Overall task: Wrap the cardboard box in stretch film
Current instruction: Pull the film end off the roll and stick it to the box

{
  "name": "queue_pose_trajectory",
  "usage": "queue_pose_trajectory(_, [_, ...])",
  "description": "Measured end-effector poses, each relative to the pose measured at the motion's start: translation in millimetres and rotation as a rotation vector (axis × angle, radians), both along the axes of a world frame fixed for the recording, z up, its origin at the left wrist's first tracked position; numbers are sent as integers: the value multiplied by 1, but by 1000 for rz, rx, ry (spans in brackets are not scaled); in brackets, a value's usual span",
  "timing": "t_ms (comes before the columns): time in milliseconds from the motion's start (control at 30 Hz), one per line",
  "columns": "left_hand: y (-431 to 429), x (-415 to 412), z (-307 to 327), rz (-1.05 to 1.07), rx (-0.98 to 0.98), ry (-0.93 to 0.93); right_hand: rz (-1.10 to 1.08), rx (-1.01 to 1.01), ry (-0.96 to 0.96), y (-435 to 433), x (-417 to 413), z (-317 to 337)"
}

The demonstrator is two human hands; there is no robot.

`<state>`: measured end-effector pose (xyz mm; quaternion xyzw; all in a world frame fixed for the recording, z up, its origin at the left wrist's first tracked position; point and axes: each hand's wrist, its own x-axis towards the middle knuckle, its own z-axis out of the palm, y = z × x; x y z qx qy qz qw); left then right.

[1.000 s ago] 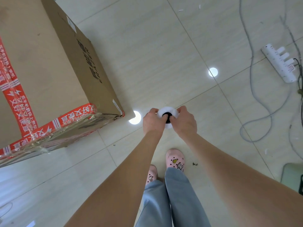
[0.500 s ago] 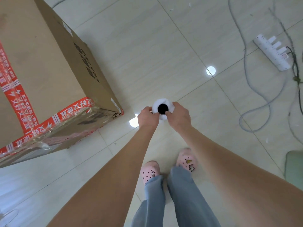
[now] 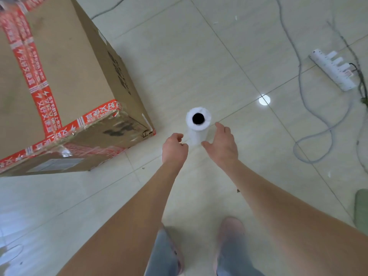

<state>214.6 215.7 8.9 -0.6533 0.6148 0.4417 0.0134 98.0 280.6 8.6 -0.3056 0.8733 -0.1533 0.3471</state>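
A large cardboard box (image 3: 65, 80) with red printed tape stands on the tiled floor at the left. Clear stretch film clings to its near side and lower corner. The white stretch film roll (image 3: 198, 126) stands upright on the floor to the right of the box corner, its dark core facing up. My left hand (image 3: 174, 148) hovers just left of and below the roll, fingers loosely curled, holding nothing. Spread at the roll's right side is my right hand (image 3: 221, 143), with a small gap between it and the roll.
A white power strip (image 3: 332, 70) lies at the right with grey cables (image 3: 310, 116) looping across the floor. A green object (image 3: 361, 210) sits at the right edge. My feet and trouser legs are at the bottom centre.
Both hands gripped the roll before; now they have let go and pulled back a little. The roll stands alone on the floor. The view has shifted, so the box looks closer.
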Motion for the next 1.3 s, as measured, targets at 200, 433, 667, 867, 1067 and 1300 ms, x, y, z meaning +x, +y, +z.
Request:
queue_pose_trajectory(200, [-10,0,-38,-37,-102,116,29,-156,156,-23,0,-27])
queue_pose_trajectory(433, [-67,-10,-78,-19,-290,266,204,-383,314,-77,-23,-47])
queue_pose_trajectory(667, [-104,-23,-130,-63,-402,378,258,-452,117,-118,-43,-59])
queue_pose_trajectory(867, [-102,-29,-160,9,-445,580,332,-557,90,-125,-44,-65])
queue_pose_trajectory(1067, [-85,-25,-148,28,-371,691,383,-553,185,-97,-34,-67])
queue_pose_trajectory(1300, [-65,-9,-121,-229,-295,702,297,-467,177,-49,-29,-78])
